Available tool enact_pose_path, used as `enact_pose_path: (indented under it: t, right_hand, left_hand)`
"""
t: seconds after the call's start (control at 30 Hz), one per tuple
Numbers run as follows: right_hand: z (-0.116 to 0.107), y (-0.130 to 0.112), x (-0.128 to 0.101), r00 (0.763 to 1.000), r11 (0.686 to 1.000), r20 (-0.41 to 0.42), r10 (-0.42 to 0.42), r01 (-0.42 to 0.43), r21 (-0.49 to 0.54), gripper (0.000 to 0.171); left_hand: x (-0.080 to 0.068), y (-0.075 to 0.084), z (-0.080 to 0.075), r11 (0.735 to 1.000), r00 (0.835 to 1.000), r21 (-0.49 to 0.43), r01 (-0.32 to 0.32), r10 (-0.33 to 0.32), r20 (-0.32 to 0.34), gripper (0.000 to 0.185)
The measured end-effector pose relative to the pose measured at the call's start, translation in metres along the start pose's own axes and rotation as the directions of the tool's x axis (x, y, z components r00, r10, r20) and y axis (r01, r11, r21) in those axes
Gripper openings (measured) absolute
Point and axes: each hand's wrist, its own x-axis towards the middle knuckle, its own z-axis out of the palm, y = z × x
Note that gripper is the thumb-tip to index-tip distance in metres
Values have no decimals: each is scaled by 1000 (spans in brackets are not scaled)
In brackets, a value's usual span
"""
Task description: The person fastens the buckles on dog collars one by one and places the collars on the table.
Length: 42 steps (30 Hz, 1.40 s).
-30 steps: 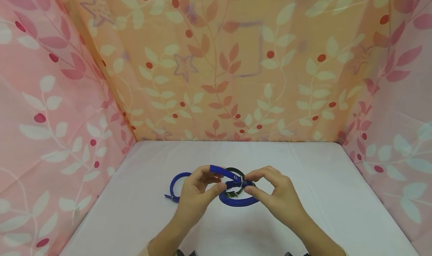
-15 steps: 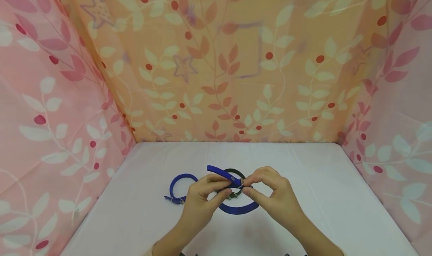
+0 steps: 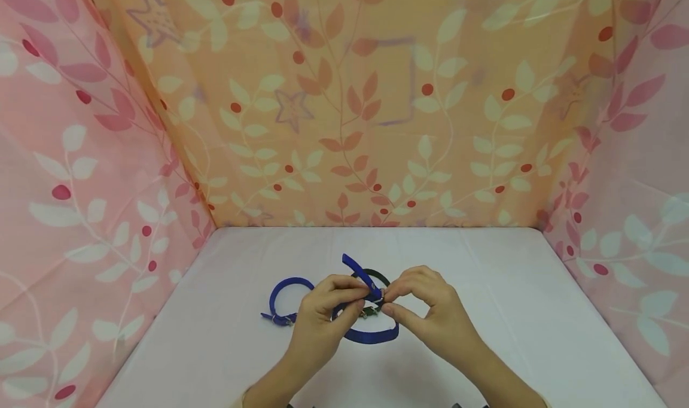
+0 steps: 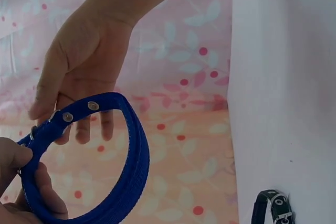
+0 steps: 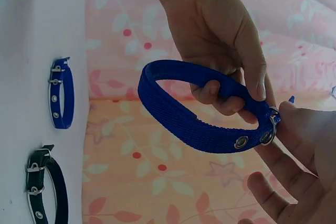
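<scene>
Here, both hands hold one blue collar [image 3: 371, 334] a little above the white surface [image 3: 511, 312], near its middle. The left hand [image 3: 323, 318] has its fingers [image 5: 220, 90] curled around the strap beside the buckle, with the thumb on top. The right hand [image 3: 430, 312] pinches the buckle end between thumb and forefinger, and its other fingers are loosely bent. The loose tip of the strap points up and away from the person, between the two hands. The loop of the collar hangs below the hands.

Behind the hands a dark green collar [image 3: 377, 274] lies on the surface. A second, smaller blue collar [image 3: 285, 294] lies to the left of it, just beside the left hand. Flowered cloth [image 3: 350, 109] encloses the surface on three sides.
</scene>
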Motion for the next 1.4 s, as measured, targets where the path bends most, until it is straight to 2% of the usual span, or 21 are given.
enact_pose_path:
  t: [0.07, 0.17, 0.4, 0.8, 0.9, 1.0, 1.1, 1.2, 1.4]
  right_hand:
    - [2, 1, 0, 999, 1000, -15, -28, 28, 8, 19]
    - [6, 1, -1, 998, 998, -41, -54, 55, 12, 17]
    - [11, -3, -3, 998, 1000, -57, 3, -3, -11, 26]
    - [10, -4, -4, 997, 998, -65, -41, 43, 34, 31]
    - [10, -5, -3, 998, 998, -50, -47, 49, 41, 36]
    - [9, -6, -3, 1000, 999, -21, -23, 24, 32, 40]
    - [7, -7, -3, 1000, 1000, -4, 3, -3, 9, 39]
    - [5, -8, -4, 1000, 1000, -4, -5, 5, -7, 40]
    - [5, -6, -2, 984, 987, -80, -160, 159, -20, 43]
  left_hand:
    - [-1, -1, 0, 1000, 1000, -4, 3, -3, 1, 17]
    - [-1, -3, 2, 1000, 1000, 4, -28, 28, 10, 17]
    - [-3, -5, 5, 994, 995, 51, -94, 94, 14, 15]
    - [-4, -3, 8, 988, 991, 80, -134, 132, 27, 16]
    - [-4, -1, 8, 996, 996, 37, -85, 84, 36, 18]
    - [-3, 1, 7, 999, 999, -33, 12, -10, 42, 21]
    - [-3, 2, 6, 992, 994, -78, 102, -99, 46, 25]
    - [-3, 3, 5, 985, 987, -91, 149, -143, 72, 30]
    - [-4, 4, 5, 975, 968, -59, 214, -203, 151, 34]
